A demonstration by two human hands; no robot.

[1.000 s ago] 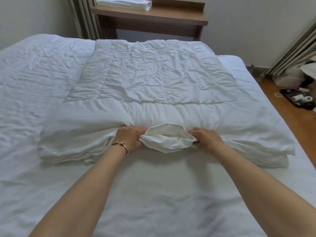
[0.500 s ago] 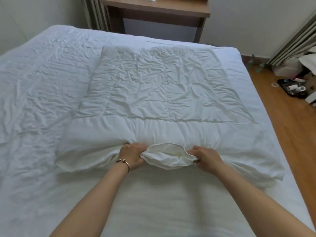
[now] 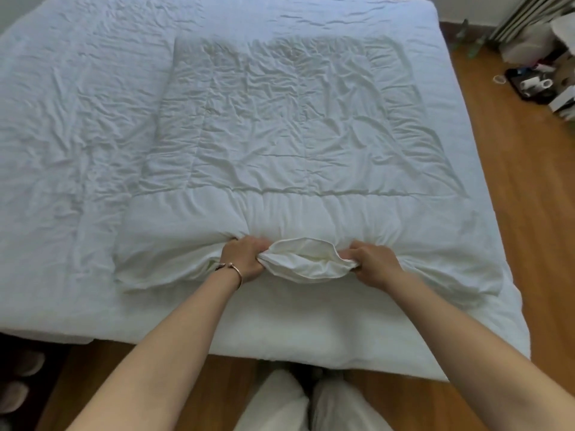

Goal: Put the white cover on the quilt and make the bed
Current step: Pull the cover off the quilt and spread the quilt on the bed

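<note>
Both hands grip the quilt's (image 3: 280, 144) near edge: left hand (image 3: 244, 259) and right hand (image 3: 373, 264), fingers curled tight, bunching cloth either side of an open white pouch, maybe the cover (image 3: 306, 259). Folded quilt lies on the bed (image 3: 62, 119), long axis running left to right, mouth pointing near. Since half a second ago, it has slid nearer the bed's foot; floor (image 3: 529, 213) and legs (image 3: 280, 405) now show.

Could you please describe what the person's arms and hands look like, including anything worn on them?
Both forearms are bare, with no sleeves in view. The left hand has a thin, rose-gold-coloured open bangle at the wrist, with small knob ends. The right hand shows no jewellery or watch. No gloves on either.
</note>
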